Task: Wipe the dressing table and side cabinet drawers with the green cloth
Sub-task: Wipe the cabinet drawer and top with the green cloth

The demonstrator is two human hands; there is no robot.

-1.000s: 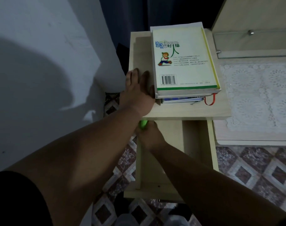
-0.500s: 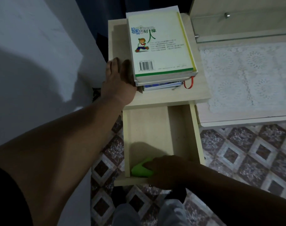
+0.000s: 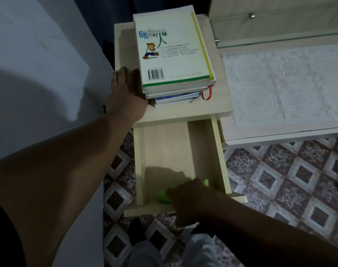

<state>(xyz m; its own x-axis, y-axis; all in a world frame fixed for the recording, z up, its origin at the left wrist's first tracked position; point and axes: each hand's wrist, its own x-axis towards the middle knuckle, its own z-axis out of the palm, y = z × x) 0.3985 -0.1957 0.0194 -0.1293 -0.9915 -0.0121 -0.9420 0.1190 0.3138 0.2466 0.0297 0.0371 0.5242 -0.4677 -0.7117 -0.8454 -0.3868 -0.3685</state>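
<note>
The side cabinet [image 3: 193, 110] stands left of the dressing table [image 3: 279, 133], with its top drawer [image 3: 164, 149] pulled out. My right hand [image 3: 187, 197] is inside the drawer near its front wall and grips the green cloth [image 3: 163, 196], pressing it on the drawer floor. The cloth shows at the hand's left side and as a small tip at its right. My left hand [image 3: 125, 95] rests flat on the cabinet top, fingers straight, beside a stack of books [image 3: 174, 54].
A white lace mat [image 3: 285, 83] covers the dressing table top, with a glass shelf [image 3: 279, 37] behind it. Patterned floor tiles [image 3: 279, 180] lie below. A white wall [image 3: 39, 74] is close on the left. My knees [image 3: 174, 253] are just under the drawer front.
The drawer has come out fully. My right hand with the cloth went from the drawer's back to its front, then slid a little to the right. My left hand has stayed on the cabinet top.
</note>
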